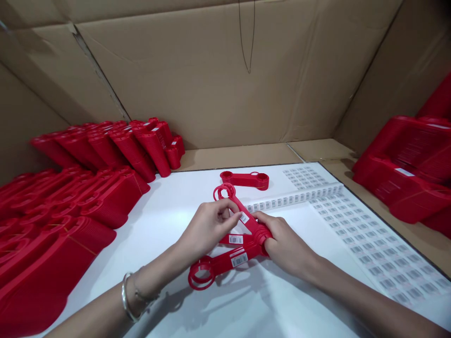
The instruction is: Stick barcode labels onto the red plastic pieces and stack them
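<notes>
While right hand (287,244) fingers grip red handles (218,265) at bunched end, left hand (207,226) fingers pinch top label (244,217).

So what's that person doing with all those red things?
A person is holding a fanned bunch of flat red plastic pieces with ring ends over a white table. The right hand grips the end where they meet; the left hand pinches the top piece by its small barcode sticker. Sheets of barcode stickers lie to the right, one more red piece lies behind, and big red stacks sit on both sides.
</notes>
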Motion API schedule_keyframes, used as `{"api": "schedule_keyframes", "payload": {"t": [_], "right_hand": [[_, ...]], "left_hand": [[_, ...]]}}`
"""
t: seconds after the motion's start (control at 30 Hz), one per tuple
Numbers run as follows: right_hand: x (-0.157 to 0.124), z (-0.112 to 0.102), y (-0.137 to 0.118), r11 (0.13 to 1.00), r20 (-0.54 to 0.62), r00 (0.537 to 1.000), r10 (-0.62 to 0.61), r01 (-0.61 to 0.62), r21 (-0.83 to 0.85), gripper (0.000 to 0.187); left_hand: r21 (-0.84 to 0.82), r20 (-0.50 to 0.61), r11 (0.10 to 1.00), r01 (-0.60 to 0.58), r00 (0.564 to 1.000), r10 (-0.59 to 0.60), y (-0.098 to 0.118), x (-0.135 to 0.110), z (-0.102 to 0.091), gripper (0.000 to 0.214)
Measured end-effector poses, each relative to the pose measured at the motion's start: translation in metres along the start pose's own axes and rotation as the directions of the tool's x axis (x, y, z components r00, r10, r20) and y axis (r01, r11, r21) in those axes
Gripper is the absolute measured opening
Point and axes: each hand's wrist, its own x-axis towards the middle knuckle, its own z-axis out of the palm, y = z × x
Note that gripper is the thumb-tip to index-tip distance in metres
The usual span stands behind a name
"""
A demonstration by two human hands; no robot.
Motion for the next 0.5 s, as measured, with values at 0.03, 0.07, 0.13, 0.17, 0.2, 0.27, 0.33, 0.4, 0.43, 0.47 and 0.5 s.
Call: {"api": "schedule_keyframes", "payload": {"t": [0.03,0.07,0.13,0.17,0.2,0.27,0.33,0.4,0.43,0.47,0.5], "right_hand": [[0.0,0.0,-0.001,1.0,0.003,1.0,-0.004,0.004,0.001,0.04],[-0.001,0.0,-0.002,1.0,0.008,1.0,-0.01,0.01,-0.005,0.04],[-0.002,0.0,-0.004,0.999,0.017,1.0,-0.027,0.027,-0.032,0.039],[-0.003,0.001,-0.004,0.998,0.022,0.999,-0.031,0.032,-0.046,0.037],[-0.004,0.002,-0.005,0.998,0.028,0.999,-0.032,0.034,-0.054,0.036],[-0.005,0.004,-0.005,0.998,0.046,0.999,-0.025,0.028,-0.057,0.032],[-0.007,0.006,-0.006,0.999,0.075,0.997,-0.01,0.013,-0.039,0.03],[-0.007,0.007,-0.005,1.0,0.088,0.996,-0.003,0.005,-0.021,0.029],[-0.007,0.007,-0.004,1.0,0.083,0.997,-0.003,0.004,-0.018,0.03],[-0.007,0.007,-0.003,1.0,0.07,0.998,-0.004,0.006,-0.021,0.03],[-0.007,0.006,-0.001,1.0,0.054,0.998,-0.008,0.01,-0.029,0.031]], "left_hand": [[0.139,-0.074,0.986,-0.094,0.992,0.105,0.0,-0.002,0.004,0.021],[0.283,-0.13,0.943,-0.175,0.967,0.219,-0.001,-0.004,0.007,0.021],[0.523,-0.182,0.81,-0.265,0.894,0.409,-0.003,-0.006,0.012,0.026],[0.601,-0.188,0.75,-0.276,0.863,0.468,-0.004,-0.006,0.013,0.028],[0.658,-0.193,0.704,-0.268,0.844,0.501,-0.006,-0.005,0.013,0.029],[0.739,-0.218,0.64,-0.21,0.824,0.523,-0.009,-0.001,0.01,0.029],[0.769,-0.261,0.623,-0.147,0.816,0.515,-0.011,0.003,0.004,0.024],[0.744,-0.288,0.654,-0.136,0.818,0.498,-0.013,0.006,-0.001,0.022],[0.723,-0.28,0.672,-0.16,0.822,0.497,-0.013,0.006,-0.002,0.024],[0.703,-0.258,0.684,-0.195,0.826,0.501,-0.014,0.006,-0.003,0.027],[0.69,-0.229,0.686,-0.231,0.83,0.509,-0.014,0.006,-0.002,0.031]]}}
